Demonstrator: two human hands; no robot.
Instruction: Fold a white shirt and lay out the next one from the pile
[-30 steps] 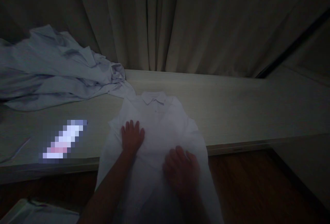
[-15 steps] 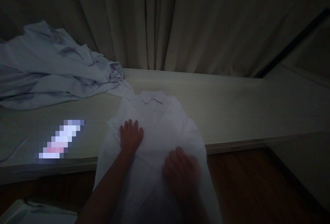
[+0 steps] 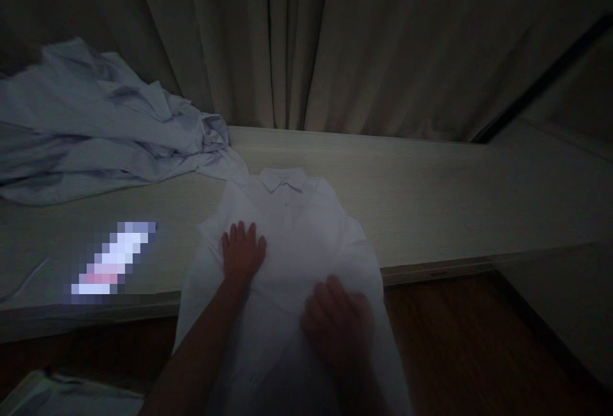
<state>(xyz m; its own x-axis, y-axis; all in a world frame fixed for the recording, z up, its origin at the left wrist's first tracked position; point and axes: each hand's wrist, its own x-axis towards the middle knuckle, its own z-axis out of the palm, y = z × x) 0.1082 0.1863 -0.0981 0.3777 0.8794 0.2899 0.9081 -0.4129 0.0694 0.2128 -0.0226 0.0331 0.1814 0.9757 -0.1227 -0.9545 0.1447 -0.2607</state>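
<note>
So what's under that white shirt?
The white shirt lies collar-up on a pale ledge, its lower part hanging past the edge. Both hands, left and right, rest on top. Anything beneath the cloth is covered.

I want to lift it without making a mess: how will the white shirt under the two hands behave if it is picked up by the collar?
The white shirt looks thin and probably floppy: its lower part already hangs over the table edge. It seems light, so it may slide. The left hand and right hand lie flat on it.
</note>
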